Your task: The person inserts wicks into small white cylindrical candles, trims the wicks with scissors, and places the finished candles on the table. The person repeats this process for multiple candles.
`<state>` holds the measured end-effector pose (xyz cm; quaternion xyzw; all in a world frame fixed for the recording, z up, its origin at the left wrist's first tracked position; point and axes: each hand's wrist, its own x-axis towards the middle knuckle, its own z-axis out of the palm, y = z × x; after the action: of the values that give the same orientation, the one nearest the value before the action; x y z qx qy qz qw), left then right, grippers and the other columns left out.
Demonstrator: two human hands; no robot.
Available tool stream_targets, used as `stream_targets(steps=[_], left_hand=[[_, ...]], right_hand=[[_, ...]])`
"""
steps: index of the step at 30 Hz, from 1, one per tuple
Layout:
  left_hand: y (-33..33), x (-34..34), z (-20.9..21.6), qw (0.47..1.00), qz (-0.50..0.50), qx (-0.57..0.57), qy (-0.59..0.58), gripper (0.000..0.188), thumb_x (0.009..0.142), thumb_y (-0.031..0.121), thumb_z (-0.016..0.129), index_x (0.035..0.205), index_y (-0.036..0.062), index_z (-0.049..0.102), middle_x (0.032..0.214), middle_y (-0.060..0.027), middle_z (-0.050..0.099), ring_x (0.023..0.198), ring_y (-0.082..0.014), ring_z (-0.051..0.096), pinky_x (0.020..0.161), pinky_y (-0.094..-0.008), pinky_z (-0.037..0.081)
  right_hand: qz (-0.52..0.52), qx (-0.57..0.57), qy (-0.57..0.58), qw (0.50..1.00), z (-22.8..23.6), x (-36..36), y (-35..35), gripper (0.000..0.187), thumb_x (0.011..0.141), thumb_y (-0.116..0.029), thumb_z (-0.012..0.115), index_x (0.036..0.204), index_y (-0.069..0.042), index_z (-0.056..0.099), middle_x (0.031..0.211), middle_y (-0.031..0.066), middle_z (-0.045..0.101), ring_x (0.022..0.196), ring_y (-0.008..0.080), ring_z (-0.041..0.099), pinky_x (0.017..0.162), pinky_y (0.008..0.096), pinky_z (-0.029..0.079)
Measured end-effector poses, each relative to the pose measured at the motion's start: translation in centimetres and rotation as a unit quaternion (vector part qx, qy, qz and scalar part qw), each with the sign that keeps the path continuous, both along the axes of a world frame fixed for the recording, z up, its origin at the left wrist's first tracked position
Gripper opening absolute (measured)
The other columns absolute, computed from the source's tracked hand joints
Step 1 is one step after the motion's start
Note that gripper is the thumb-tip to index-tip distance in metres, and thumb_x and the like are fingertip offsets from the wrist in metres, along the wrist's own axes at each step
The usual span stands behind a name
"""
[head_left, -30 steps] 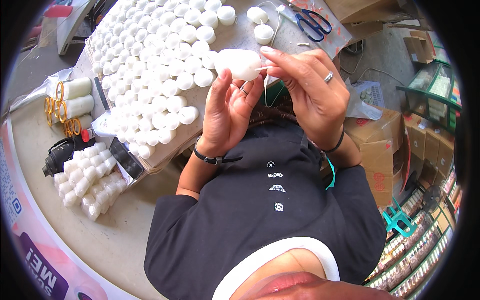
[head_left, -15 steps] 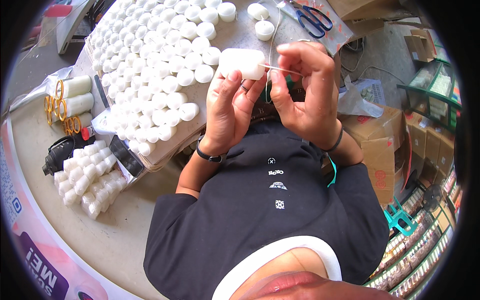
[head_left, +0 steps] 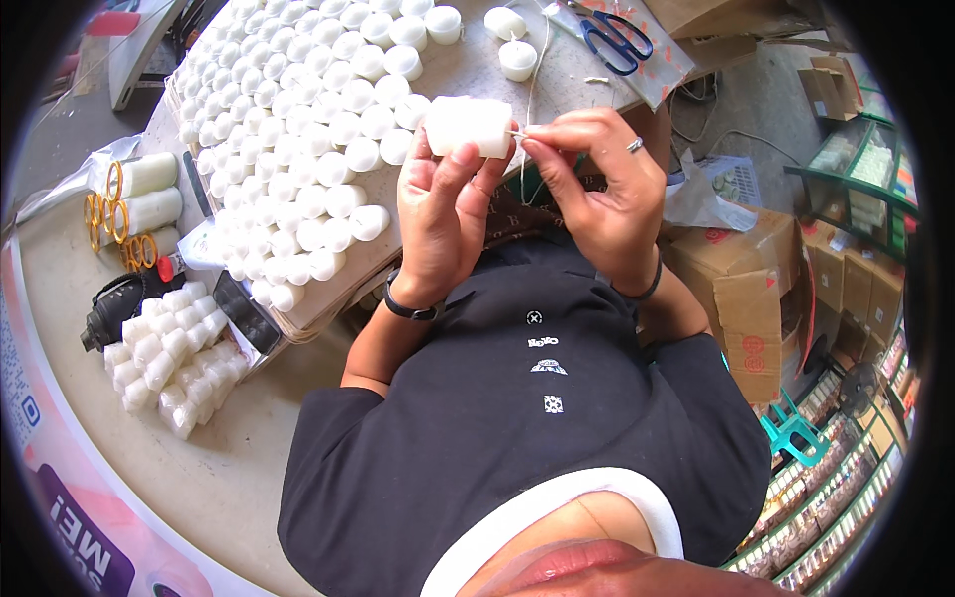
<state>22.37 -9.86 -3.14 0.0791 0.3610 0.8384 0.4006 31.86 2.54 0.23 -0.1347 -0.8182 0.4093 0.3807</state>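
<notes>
A thick white pillar candle (head_left: pixel 470 126) lies sideways in my left hand (head_left: pixel 438 214), whose fingers and thumb close around it from below. Its wick (head_left: pixel 515 133) sticks out of the end facing right. My right hand (head_left: pixel 609 179) pinches that wick between thumb and forefinger, close to the wax. Rows of small white candles (head_left: pixel 318 124) crowd the table to the left of and beyond my hands. Two more white candles, one of them a short round one (head_left: pixel 516 61), stand apart on the far side.
Dark-handled scissors (head_left: pixel 617 43) lie at the table's far right, near a pale string (head_left: pixel 538 90). Plastic-wrapped candle packs (head_left: pixel 174 348), a black bottle (head_left: pixel 111 310) and orange tape rolls (head_left: pixel 120 219) are at left. Cardboard boxes (head_left: pixel 746 298) and a teal stool (head_left: pixel 793 433) stand at right.
My right hand has come down and its fingertips have closed on the wick nearer the wax. The candle in my left hand has shifted slightly left.
</notes>
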Motion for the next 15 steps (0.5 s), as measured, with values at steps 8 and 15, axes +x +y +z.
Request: stream_targets(steps=[8, 15], left_hand=[[0.7, -0.1, -0.6, 0.986, 0.006, -0.042, 0.162, 0.052, 0.088, -0.003, 0.068, 0.135, -0.0020, 0.046, 0.125, -0.0105, 0.057, 0.113, -0.0187, 0.062, 0.097, -0.0326, 0.053], [1.2, 0.4, -1.0, 0.892, -0.055, -0.115, 0.433, 0.060, 0.079, -0.001, 0.072, 0.135, -0.0015, 0.049, 0.118, -0.0124, 0.055, 0.096, -0.0186, 0.064, 0.087, -0.0317, 0.054]], right_hand=[[-0.017, 0.016, -0.002, 1.000, 0.4, -0.1, 0.4, 0.025, 0.075, -0.007, 0.081, 0.099, -0.004, 0.072, 0.101, 0.0109, 0.067, 0.087, 0.0253, 0.064, 0.077, 0.0338, 0.052], [0.080, -0.095, -0.010, 0.992, 0.1, 0.4, 1.9, 0.010, 0.082, -0.005, 0.076, 0.091, -0.003, 0.070, 0.099, 0.0105, 0.069, 0.088, 0.0225, 0.063, 0.082, 0.0324, 0.050]])
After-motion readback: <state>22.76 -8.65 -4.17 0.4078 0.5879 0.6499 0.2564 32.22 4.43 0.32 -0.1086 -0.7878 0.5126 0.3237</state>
